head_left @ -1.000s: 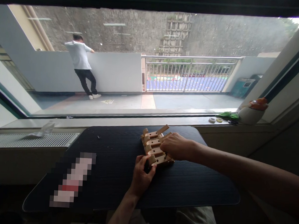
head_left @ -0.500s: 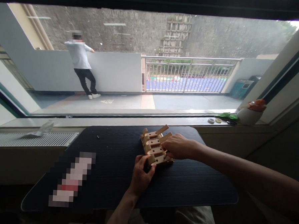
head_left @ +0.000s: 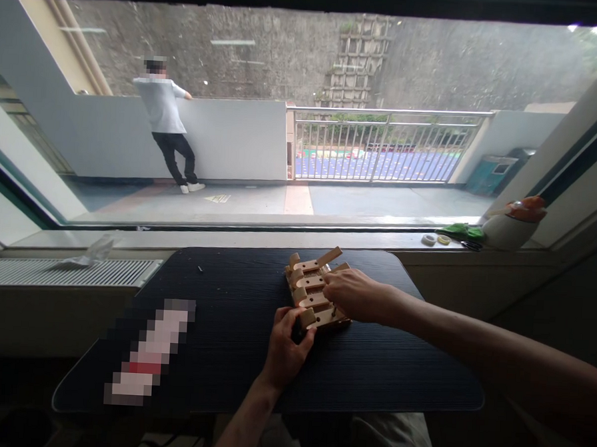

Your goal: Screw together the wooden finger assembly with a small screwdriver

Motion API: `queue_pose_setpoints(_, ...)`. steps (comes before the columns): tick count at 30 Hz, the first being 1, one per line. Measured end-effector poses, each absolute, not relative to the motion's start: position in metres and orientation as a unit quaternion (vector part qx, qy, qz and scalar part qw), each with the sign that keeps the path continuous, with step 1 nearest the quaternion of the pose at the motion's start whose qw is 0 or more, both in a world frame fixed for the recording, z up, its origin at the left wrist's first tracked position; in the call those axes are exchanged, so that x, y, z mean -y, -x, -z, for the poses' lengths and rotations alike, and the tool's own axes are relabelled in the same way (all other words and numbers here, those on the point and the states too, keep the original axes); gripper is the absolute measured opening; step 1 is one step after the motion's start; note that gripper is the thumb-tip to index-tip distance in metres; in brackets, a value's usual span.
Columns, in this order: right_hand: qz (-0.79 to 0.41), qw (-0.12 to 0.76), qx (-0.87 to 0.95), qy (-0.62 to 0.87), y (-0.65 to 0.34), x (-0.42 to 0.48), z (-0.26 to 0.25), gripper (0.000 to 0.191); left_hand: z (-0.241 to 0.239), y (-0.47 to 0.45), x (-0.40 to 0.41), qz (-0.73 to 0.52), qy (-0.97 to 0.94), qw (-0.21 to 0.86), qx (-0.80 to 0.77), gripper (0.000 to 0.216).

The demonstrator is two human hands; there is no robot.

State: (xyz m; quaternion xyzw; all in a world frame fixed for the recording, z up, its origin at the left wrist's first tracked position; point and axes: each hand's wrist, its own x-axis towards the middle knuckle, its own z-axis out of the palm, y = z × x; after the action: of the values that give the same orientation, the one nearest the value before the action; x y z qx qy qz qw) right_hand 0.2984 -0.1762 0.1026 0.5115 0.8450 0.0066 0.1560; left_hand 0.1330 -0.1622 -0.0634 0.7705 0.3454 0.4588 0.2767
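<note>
A pale wooden assembly of several parallel levers [head_left: 311, 287] lies on the dark ridged table [head_left: 223, 326] near its middle. My left hand [head_left: 286, 351] grips the assembly's near left corner, fingers curled round it. My right hand [head_left: 353, 296] rests on the right side of the assembly, fingers bent and pinched on one of the wooden pieces; what sits between the fingertips is hidden.
A blurred white-and-red object [head_left: 149, 352] lies on the table's left part, and a tiny dark speck [head_left: 200, 269] near the far edge. The window sill holds tape rolls [head_left: 435, 239], a green item [head_left: 461, 230] and a crumpled wrapper [head_left: 89, 252]. A person [head_left: 166, 120] stands outside on the balcony.
The view shifted slightly. My right hand slid a little forward along the levers. My left hand keeps its hold on the corner.
</note>
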Motion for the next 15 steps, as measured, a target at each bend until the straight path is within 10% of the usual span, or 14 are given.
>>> queue_pose_setpoints(15, 0.002, 0.165, -0.843, -0.511, -0.296, 0.184, -0.115, 0.017, 0.064, -0.133, 0.162, -0.467, -0.771, 0.257, -0.349, 0.026)
